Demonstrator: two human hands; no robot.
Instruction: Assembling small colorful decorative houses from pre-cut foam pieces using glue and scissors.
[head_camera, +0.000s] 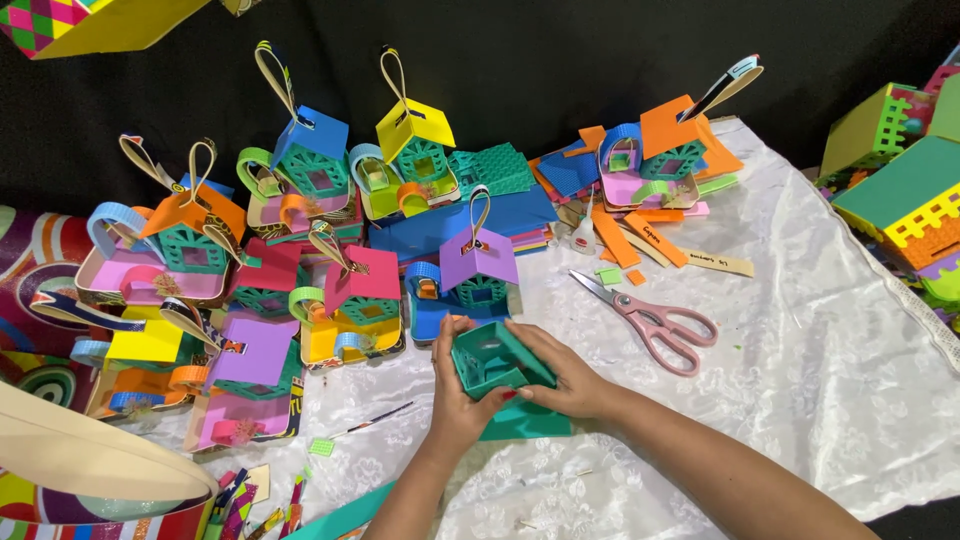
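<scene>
Teal foam house frame (492, 362) sits low in the centre of the view, lifted slightly off the white embossed cloth of the counter (820, 330), directly between the two hands and just in front of a finished house with a purple roof (478, 258). It is a small open box with a window cut in one wall; its open face is tilted up and toward the camera, and its longer side runs from upper left to lower right. A flat teal foam sheet (530, 422) lies under and just behind it, partly hidden by the right wrist. The left hand (455, 400) clamps the frame's left wall, thumb on the upper edge and fingers curled beneath. The right hand (570, 378) closes on the right wall and lower corner, fingers spread along the top edge; both grips are grasping the frame, neither released. Both hands are equally near, since both are in contact. The forearms enter from the bottom edge and converge on the piece, wrists bent inward. Pink-handled scissors (650, 318) lie to the right, well apart from the right hand, blades partly open and pointing up-left. A small glue bottle (584, 236) stands beyond them among orange foam strips (640, 240).
</scene>
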